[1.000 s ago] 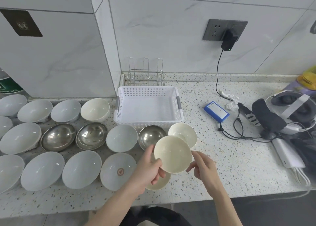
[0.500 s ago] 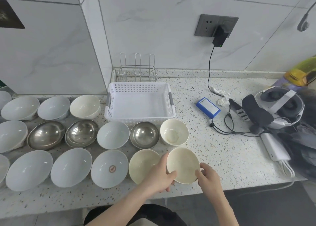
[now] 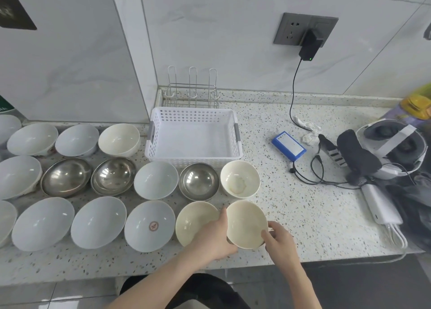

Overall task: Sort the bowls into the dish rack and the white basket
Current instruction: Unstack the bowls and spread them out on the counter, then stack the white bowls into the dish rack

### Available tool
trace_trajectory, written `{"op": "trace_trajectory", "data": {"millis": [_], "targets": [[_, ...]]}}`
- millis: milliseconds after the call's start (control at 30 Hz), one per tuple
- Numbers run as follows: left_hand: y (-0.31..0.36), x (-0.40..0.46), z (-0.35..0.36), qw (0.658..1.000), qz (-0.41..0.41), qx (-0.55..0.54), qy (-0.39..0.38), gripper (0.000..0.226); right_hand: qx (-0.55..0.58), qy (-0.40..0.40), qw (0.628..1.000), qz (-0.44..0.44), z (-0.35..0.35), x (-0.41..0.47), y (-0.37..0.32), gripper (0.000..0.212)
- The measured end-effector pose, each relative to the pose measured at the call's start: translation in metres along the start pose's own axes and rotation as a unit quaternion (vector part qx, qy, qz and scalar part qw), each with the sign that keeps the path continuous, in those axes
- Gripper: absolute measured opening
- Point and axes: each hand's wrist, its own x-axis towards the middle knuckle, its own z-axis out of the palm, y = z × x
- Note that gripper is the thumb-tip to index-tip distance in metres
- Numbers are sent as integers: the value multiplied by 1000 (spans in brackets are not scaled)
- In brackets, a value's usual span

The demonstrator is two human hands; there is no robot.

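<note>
A cream bowl (image 3: 246, 222) sits low at the counter's front edge, held between both hands. My left hand (image 3: 213, 237) grips its left rim and my right hand (image 3: 278, 241) grips its right rim. Another cream bowl (image 3: 193, 218) lies just left of it, partly under my left hand. A stained cream bowl (image 3: 240, 178) stands behind. The white basket (image 3: 193, 118) is empty, with the wire dish rack (image 3: 192, 91) behind it against the wall. Several white bowls (image 3: 100, 222) and steel bowls (image 3: 199, 181) fill the counter's left side in rows.
A blue box (image 3: 288, 145), tangled cables (image 3: 317, 173), a headset (image 3: 394, 150) and a white power bank (image 3: 380, 202) lie on the right. A charger (image 3: 309, 46) is plugged into the wall socket. The counter edge (image 3: 326, 258) runs just below my hands.
Both hands have brought the cream bowl down from in front of the steel bowl to the counter's front edge, right of the other cream bowl. Over the last half second it barely moved.
</note>
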Motion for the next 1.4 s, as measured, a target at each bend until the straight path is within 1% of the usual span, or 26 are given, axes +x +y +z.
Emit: {"op": "trace_trajectory", "data": {"millis": [200, 300, 367, 400, 433, 467, 533, 600, 633, 700, 833, 867, 933, 1067, 1133, 1200, 1300, 1400], "targets": [[1, 5, -2, 1000, -21, 22, -7, 102, 2, -23, 999, 22, -3, 4, 0, 20], [0, 6, -2, 999, -16, 32, -10, 101, -6, -66, 997, 50, -10, 6, -7, 21], [-1, 5, -5, 1000, -11, 10, -11, 101, -40, -91, 993, 70, -16, 7, -16, 21], [-3, 3, -7, 1000, -7, -3, -6, 100, -73, -96, 989, 80, -18, 7, -21, 25], [-5, 1, -9, 1000, -1, -12, 5, 99, -114, -88, 986, 85, -20, 6, -26, 31], [-8, -1, -13, 1000, 4, -19, 22, 96, -158, -63, 982, 83, -21, 6, -32, 36], [-19, -8, -25, 996, 19, -45, 74, 80, -217, 24, 974, 65, -20, 4, -49, 41], [-36, -18, -41, 986, 40, -83, 138, 56, -238, 84, 967, 43, -13, 0, -72, 37], [-47, -25, -49, 979, 47, -104, 168, 47, -239, 90, 966, 29, -7, -1, -85, 35], [-72, -40, -68, 965, 41, -143, 217, 33, -238, 73, 968, -13, 12, -3, -112, 31], [-136, -83, -104, 934, 15, -228, 274, 9, -244, 13, 966, -90, 79, -15, -164, 23], [-157, -96, -112, 926, 5, -238, 291, 7, -250, 0, 962, -110, 100, -20, -176, 23], [-201, -128, -124, 909, -15, -260, 326, 9, -247, -29, 957, -148, 149, -35, -201, 23], [-299, -206, -141, 857, -63, -341, 380, 16, -187, -131, 951, -210, 261, -85, -249, 20], [-349, -245, -147, 831, -82, -370, 406, 20, -182, -175, 938, -239, 319, -113, -270, 21], [-396, -281, -153, 807, -106, -391, 430, 19, -181, -211, 923, -265, 375, -141, -289, 20], [-453, -324, -162, 793, -135, -398, 441, 6, -179, -262, 908, -274, 441, -180, -311, 20], [-489, -353, -168, 775, -145, -414, 455, 6, -174, -293, 897, -280, 484, -208, -326, 21]]}}
